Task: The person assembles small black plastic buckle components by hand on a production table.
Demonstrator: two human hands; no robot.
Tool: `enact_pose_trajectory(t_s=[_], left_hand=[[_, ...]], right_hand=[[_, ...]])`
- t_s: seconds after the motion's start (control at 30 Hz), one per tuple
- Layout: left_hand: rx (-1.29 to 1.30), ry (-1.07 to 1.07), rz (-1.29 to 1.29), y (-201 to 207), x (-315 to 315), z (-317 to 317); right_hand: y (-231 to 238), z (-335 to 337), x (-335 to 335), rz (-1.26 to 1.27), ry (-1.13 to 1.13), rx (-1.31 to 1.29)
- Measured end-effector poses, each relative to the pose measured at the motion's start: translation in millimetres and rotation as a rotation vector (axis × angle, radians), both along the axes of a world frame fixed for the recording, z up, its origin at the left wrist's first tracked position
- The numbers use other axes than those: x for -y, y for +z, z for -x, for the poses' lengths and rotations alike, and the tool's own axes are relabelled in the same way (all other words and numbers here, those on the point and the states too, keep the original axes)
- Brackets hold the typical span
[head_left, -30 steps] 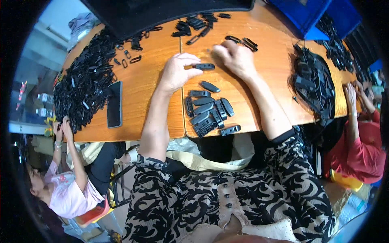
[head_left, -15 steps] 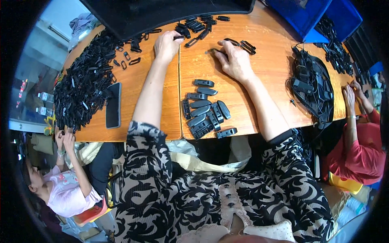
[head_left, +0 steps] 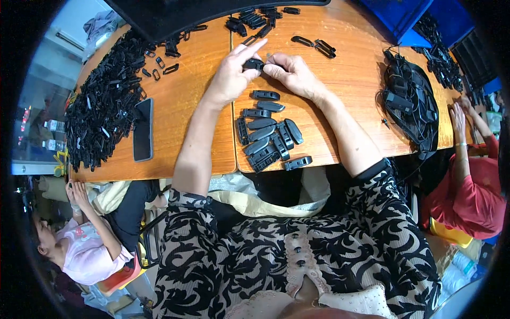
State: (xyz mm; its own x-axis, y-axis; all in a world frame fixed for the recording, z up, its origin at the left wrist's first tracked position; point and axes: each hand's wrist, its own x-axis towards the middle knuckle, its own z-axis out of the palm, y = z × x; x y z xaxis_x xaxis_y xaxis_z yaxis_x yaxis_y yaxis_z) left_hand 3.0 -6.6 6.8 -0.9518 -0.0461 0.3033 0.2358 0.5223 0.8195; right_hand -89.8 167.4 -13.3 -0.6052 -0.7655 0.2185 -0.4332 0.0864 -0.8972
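Observation:
Above the middle of the table, my left hand point(head_left: 227, 80) holds a small black plastic part point(head_left: 254, 64) between thumb and fingers, its index finger stretched out past it. My right hand point(head_left: 297, 77) is closed in a pinch against the right end of that part. Whatever sits in the right fingertips is small and mostly hidden. Closer to me lies a group of black oval plastic pieces point(head_left: 265, 133), loosely lined up. Beyond my hands are black loop-shaped frames point(head_left: 325, 49) and a cluster of black plastic parts point(head_left: 252, 20).
A large heap of black parts point(head_left: 103, 101) covers the left, beside a phone point(head_left: 143, 130). A black tray point(head_left: 175, 16) and a blue bin point(head_left: 382, 16) stand at the back. Right lies a black cabled bundle point(head_left: 406, 103). Co-workers sit at both sides.
My hands have come together over the table's middle. My left hand brought the black part rightward and nearer; my right hand moved left to meet it.

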Motion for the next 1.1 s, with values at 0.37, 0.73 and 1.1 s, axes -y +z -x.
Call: enact_pose_trajectory(t_s=[0.37,0.73,1.1], left_hand=[[-0.044,-0.082,-0.301,-12,17,1],[-0.034,-0.01,0.025,-11,-1,0],[-0.169,0.019,0.135,-15,-5,2]], right_hand=[[12,1,-6,0.047,0.081,0.387],[15,4,-4,0.038,0.073,0.4],[28,3,-2,-0.139,-0.077,0.487]])
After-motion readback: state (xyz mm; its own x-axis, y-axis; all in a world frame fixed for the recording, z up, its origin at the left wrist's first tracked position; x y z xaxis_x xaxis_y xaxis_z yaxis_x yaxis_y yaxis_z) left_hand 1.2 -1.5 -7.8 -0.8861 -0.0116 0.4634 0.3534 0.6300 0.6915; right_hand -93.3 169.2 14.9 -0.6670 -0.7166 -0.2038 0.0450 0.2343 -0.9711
